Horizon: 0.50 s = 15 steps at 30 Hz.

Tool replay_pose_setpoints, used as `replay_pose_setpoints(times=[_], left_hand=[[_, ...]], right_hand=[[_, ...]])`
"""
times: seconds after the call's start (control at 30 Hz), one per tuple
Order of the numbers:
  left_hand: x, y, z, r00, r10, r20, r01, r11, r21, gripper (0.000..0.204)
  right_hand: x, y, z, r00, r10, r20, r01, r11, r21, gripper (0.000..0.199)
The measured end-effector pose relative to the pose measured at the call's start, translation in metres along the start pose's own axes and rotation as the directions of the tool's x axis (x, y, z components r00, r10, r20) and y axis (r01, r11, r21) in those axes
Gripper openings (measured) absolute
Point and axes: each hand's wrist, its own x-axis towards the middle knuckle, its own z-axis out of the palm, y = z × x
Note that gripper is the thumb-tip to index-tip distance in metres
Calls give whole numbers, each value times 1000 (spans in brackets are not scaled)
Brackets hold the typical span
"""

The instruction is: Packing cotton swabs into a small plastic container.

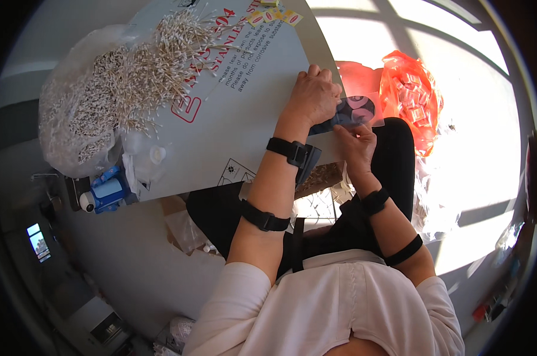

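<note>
A thin clear plastic piece with a dark rounded print [358, 109] lies at the right edge of the table, between my two hands. My left hand [313, 98] is closed above the table edge, its fingertips pinched at the near side of this piece. Just below, my right hand [357, 147] pinches its lower edge between thumb and finger. What sits inside my left fingers is partly hidden. A heap of white-tipped cotton swabs [156, 74] spills across the table from a large clear plastic bag [58, 89] on the left.
The printed grey tabletop [221, 139] slants across the view. Small yellow packets [289, 18] lie at its far edge. On the right, a red plastic bag [393, 74] contains small boxes. A blue and white object [108, 193] stands by the left corner. Brown cardboard [321, 180] shows below the table.
</note>
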Motion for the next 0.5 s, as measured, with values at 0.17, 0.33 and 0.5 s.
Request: replay_pose_setpoints(times=[0.17,0.33,0.5], left_hand=[[-32,-50,-9,882,-376,-283,219,860,-460,14],[-109,-144,-31,624,-463,-629,543,836,-78,21],[-124,-144,-25,771,-492,-404,532,847,-17,17]], right_hand=[[-23,-14,-24,998,-60,-5,60,998,-13,25],[-40,-44,-16,936,-312,164,333,934,-126,15],[-26,-66,64,709,-528,467,662,726,-186,18]])
